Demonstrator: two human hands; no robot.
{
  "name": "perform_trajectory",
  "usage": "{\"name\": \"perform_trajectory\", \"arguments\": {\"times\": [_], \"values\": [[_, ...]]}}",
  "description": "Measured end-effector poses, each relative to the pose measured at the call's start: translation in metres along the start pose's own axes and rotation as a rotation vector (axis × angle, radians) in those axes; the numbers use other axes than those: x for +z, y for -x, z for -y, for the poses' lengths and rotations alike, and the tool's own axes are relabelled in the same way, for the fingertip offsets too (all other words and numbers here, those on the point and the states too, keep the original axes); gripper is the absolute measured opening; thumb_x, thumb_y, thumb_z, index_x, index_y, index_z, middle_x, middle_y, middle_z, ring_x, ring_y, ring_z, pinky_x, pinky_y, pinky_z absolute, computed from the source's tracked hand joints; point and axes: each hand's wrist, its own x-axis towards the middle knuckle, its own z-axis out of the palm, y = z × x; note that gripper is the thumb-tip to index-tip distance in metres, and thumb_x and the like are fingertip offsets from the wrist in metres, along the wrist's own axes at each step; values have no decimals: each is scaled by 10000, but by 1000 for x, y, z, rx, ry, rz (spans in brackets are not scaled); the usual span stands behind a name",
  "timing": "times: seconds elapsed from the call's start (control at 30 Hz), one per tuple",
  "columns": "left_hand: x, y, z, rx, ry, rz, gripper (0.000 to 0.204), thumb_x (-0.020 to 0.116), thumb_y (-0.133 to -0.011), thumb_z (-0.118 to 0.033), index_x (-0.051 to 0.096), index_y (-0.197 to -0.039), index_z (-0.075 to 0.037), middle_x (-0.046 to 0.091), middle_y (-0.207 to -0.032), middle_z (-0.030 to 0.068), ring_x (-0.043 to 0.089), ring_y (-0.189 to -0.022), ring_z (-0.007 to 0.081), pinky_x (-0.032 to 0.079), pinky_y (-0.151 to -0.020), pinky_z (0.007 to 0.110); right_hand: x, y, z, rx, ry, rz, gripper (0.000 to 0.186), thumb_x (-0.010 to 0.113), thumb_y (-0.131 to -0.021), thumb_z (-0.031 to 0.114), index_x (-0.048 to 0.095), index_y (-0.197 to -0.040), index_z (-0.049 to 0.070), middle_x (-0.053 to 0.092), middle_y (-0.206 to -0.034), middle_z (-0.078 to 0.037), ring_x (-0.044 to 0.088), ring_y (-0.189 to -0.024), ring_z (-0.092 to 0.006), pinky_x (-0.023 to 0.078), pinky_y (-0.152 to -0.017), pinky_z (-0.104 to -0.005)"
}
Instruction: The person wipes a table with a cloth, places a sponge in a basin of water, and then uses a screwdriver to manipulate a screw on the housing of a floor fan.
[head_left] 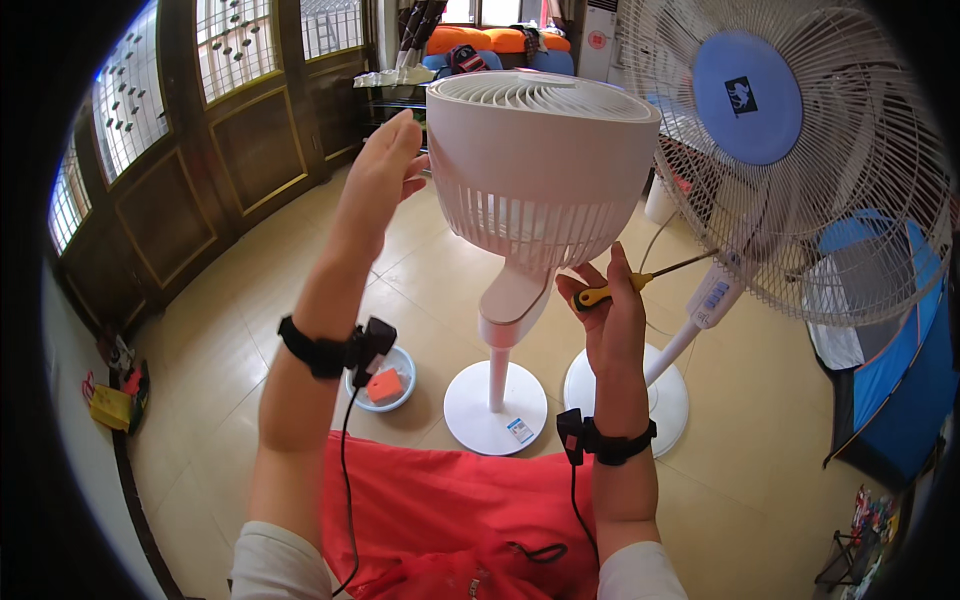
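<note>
A white air circulator fan (540, 140) stands upright in front of me, its round grille facing up and slots around the lower part of its head. Beside the left of that head is my left hand (385, 165), raised with the fingers stretched and holding nothing I can see; whether it touches the shell I cannot tell. My right hand (618, 315) is closed around the yellow and black handle of a screwdriver (597, 296), just below the fan head's right side. The screwdriver's shaft points right, toward a second, larger pedestal fan (750, 100) with a blue centre cap.
On the tiled floor, a light blue basin (401, 398) holds a wet-looking cloth and an orange-red block. The circulator's round base (470, 425) stands near the red cloth (430, 490) before me. A blue and grey tent (900, 360) is at the right; dark panelled doors (255, 150) line the left.
</note>
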Motion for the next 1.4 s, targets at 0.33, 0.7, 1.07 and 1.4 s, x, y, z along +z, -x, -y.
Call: {"name": "perform_trajectory", "arguments": {"times": [0.33,0.7,1.07,1.4], "values": [[12,45,42,411,-203,-99,696,663,-837,-220,300,-1419,-105,271,-1472,132,316,-1346,346,282,-1057,480,1,25,-37,-485,850,-57,368,627,-879,209,331,-1036,56,471,-819,-111,518,-667,-220,443,-625,-353],[-5,43,116,-36,106,18,805,643,-843,-259,174,-1463,-49,240,-1477,194,313,-1342,302,269,-1093,414,2,14,-87,-487,703,131,247,400,-1008,303,329,-945,75,418,-670,-3,383,-537,-67,339,-488,-214],[16,58,299,-374,405,644,1248,876,-600,-362,44,-1479,-57,297,-1443,202,321,-1328,319,305,-1069,439,-9,19,-88,-440,615,172,422,436,-955,495,351,-945,81,443,-716,-25,393,-546,-68,323,-480,-193],[52,93,339,-343,157,411,789,802,-595,-96,434,-1292,-63,581,-1123,91,567,-1037,216,469,-879,377,-25,21,-73,-409,562,179,414,444,-948,505,353,-953,101,452,-697,-23,403,-525,-74,319,-449,-193]]}}
